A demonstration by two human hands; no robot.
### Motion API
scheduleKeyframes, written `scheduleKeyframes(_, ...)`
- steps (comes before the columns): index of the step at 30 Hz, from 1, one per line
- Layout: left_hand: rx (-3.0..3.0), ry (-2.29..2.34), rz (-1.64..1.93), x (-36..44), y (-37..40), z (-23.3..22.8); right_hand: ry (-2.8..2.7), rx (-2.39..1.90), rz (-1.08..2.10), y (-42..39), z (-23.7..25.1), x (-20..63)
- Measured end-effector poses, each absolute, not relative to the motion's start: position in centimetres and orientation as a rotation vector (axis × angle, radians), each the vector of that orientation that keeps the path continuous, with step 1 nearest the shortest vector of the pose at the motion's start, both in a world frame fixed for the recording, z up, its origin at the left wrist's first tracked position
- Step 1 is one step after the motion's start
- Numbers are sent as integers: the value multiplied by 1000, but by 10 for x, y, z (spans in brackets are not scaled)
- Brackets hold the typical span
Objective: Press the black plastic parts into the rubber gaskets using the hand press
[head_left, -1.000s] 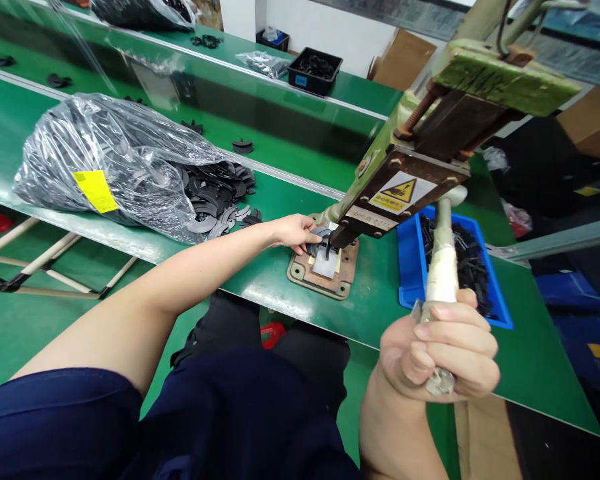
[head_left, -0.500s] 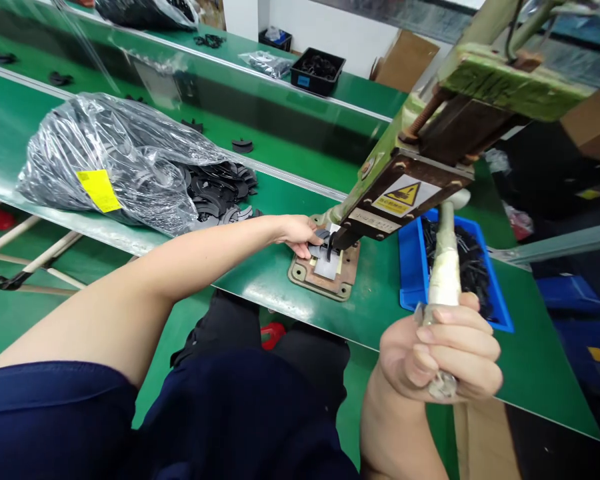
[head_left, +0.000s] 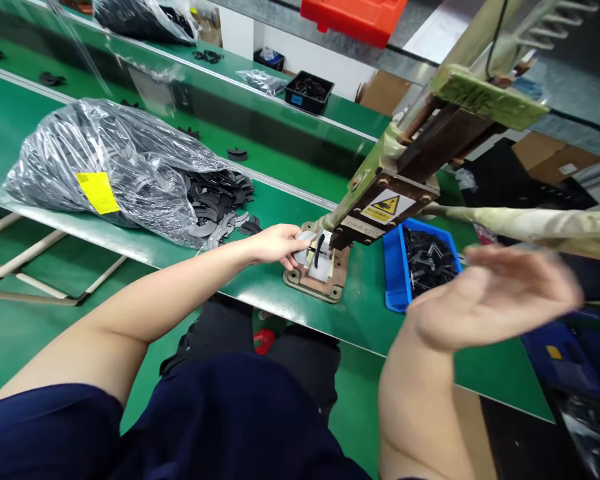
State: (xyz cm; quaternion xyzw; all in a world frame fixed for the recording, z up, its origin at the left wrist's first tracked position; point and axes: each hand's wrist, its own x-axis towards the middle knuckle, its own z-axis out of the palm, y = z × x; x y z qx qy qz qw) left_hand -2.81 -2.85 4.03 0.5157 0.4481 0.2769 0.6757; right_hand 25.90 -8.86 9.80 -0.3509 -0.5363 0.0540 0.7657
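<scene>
My left hand point(head_left: 280, 245) pinches a grey curved plastic piece point(head_left: 306, 244) over the base plate point(head_left: 310, 288) of a hand press point(head_left: 375, 193). A thin black curved strip point(head_left: 319, 250) stands on the pale pad at the plate's middle, under the press head. To the right, my right hand point(head_left: 505, 300) is blurred, its fingers stretched out and holding nothing. Just above it the wrapped press lever point(head_left: 540, 223) points out to the right, raised and apart from the palm.
Left of the press lies a clear plastic bag point(head_left: 100, 153) spilling dark curved pieces point(head_left: 217, 207). A blue bin point(head_left: 397, 273) of small black parts stands right of the press. Behind runs a green conveyor point(head_left: 275, 160) with scattered pieces. A red bin point(head_left: 355, 17) hangs overhead.
My right hand has let go of the lever and opened, moving right. The lever has swung up and outward. My left hand has drawn the grey curved piece slightly left, away from the press head.
</scene>
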Motion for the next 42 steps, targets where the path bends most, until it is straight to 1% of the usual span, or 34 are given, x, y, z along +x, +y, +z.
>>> scheduleKeyframes(2,1180,953,640,-37,-47,53,-1244,-871,280,-99,56,233)
scheduleKeyframes(4,1205,906,649,-42,-63,60,-1328,-952,516,-111,19,204)
scheduleKeyframes(6,1223,876,657,-41,-75,62,-1360,-991,689,-122,-5,180)
scheduleKeyframes(9,1244,850,638,-34,-86,57,-1309,-1021,801,-132,-20,159)
scheduleKeyframes(15,1199,840,608,-26,-96,51,-1247,-1047,856,-139,-24,153)
scheduleKeyframes(21,1037,757,487,-21,-94,52,-1286,-1055,803,-145,-30,155)
scheduleKeyframes(27,1142,808,553,-23,-91,53,-1413,-1073,671,-142,-38,172)
scheduleKeyframes(32,1241,847,510,-28,-89,44,-1649,-1039,553,-142,-33,188)
scheduleKeyframes(34,1358,924,586,-29,-92,42,-1727,-1024,506,-142,-29,190)
scheduleKeyframes(38,1877,1181,923,-30,-102,48,-1810,-1029,401,-141,-24,188)
scheduleKeyframes(40,2133,1147,903,-29,-105,52,-1847,-1033,366,-139,-22,187)
scheduleKeyframes(42,2225,1095,813,-28,-104,52,-1892,-1020,350,-138,-20,186)
